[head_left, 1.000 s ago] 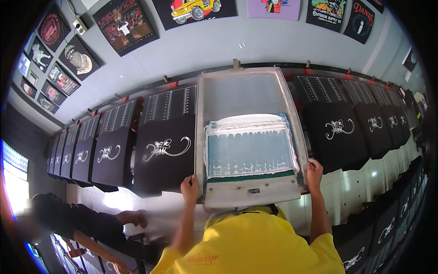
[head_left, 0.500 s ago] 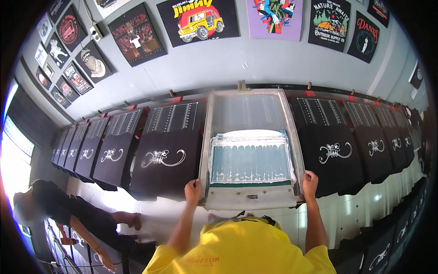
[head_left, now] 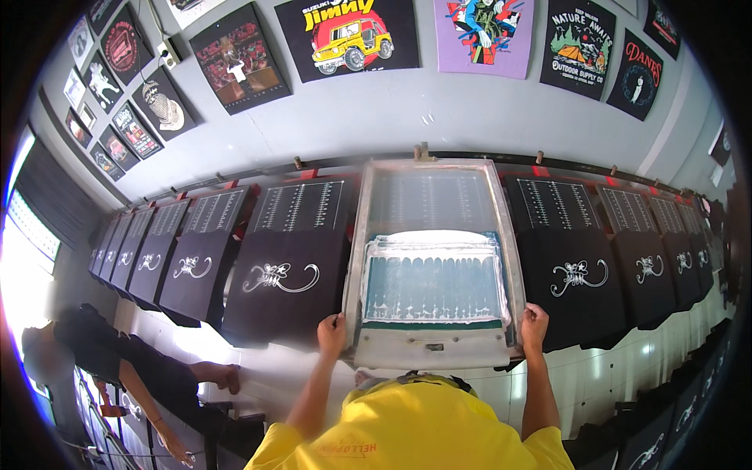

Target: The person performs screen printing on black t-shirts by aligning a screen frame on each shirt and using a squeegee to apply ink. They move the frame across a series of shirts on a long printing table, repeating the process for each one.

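A screen printing frame (head_left: 395, 346) lies over the middle station of the long row, its near end toward me. Within its pale border, white ink (head_left: 439, 244) spreads in a thick band across the blue-green stencil area (head_left: 427, 288), with drips and streaks lower down. My left hand (head_left: 331, 335) is closed on the frame's near left side. On the opposite side, my right hand (head_left: 534, 327) is closed on the near right edge. Whatever lies directly beneath the screen is mostly hidden.
Black shirts (head_left: 276, 286) with a white ornamental print are stretched on boards left of the frame, and more black shirts (head_left: 578, 274) lie right of it. A metal rail (head_left: 313, 162) runs behind. At lower left, another person (head_left: 125, 352) bends over another row.
The whole view has shifted slightly. Both my hands keep their grip on the frame's sides, and the ink looks the same. The other person's reaching hand has moved a little.
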`<state>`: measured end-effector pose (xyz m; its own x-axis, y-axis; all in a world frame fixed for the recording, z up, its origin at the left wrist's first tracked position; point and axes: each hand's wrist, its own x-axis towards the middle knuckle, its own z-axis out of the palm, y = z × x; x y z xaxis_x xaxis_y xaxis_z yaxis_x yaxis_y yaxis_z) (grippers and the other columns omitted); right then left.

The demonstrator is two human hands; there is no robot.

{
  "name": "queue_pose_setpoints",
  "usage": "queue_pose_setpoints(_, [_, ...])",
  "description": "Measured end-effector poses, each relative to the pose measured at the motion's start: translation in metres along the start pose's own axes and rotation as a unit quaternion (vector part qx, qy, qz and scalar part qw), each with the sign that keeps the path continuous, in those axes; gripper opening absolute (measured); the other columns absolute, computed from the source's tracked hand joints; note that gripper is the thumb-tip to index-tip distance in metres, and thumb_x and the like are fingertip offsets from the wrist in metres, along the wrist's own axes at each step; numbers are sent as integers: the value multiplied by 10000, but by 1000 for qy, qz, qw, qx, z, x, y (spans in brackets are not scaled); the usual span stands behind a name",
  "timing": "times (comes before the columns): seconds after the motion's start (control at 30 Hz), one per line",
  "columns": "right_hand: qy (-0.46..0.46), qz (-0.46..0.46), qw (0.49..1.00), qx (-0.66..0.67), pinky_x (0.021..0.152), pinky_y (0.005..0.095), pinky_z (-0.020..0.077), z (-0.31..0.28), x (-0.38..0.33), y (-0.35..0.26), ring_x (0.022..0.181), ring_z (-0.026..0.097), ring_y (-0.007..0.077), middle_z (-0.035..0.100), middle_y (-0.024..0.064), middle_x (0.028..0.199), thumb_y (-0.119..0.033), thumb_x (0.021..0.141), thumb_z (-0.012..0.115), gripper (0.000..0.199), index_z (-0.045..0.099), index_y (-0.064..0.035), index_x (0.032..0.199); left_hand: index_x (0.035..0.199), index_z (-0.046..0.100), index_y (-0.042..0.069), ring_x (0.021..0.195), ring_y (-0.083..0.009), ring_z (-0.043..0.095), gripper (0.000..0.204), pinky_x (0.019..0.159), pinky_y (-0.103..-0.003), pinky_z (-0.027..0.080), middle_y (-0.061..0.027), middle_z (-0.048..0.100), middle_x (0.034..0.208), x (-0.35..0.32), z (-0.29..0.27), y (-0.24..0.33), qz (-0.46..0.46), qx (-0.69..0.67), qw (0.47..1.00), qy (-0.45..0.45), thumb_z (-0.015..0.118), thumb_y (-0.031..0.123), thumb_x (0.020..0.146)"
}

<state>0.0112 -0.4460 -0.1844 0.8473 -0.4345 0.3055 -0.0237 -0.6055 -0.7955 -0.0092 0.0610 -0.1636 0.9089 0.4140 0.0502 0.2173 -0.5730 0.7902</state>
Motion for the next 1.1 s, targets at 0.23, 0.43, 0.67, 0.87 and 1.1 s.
queue_pose_setpoints(0.23, [4,13,1000,5,618,304,469,-1,0,-9,645,601,182,667,160,757,-24,818,598,182,685,60,954,822,662,-28,633,-412,607,324,578,-448,437,-239,586,672,5,-6,-1,9,22,999,-28,584,279,892])
queue_pose_setpoints(0.43, [3,44,999,-22,636,310,471,7,-5,-15,668,607,195,674,159,781,-24,821,611,166,687,39,954,770,641,-27,631,-413,598,319,555,-451,427,-236,572,652,16,-5,-12,62,68,995,-44,598,268,886])
queue_pose_setpoints(0.67, [11,45,999,-14,609,303,447,16,-5,1,644,546,159,624,104,737,-42,845,602,167,678,43,968,774,629,-32,649,-425,598,333,568,-460,436,-248,567,661,16,-5,-11,26,82,995,-56,600,281,886])
queue_pose_setpoints(0.87, [-24,68,997,-12,771,342,523,18,-9,-34,849,682,270,692,186,938,-86,892,580,215,653,61,1032,817,662,-9,665,-412,620,314,596,-454,470,-236,612,700,8,-23,9,7,83,997,-8,596,287,898])
queue_pose_setpoints(1.1, [-188,-206,957,-74,980,421,450,-2,-50,-106,1163,553,353,591,171,1249,-107,856,644,364,587,-13,1203,861,674,-24,617,-173,618,327,590,-325,492,-95,645,723,-62,-57,44,30,-152,979,-132,591,283,936])
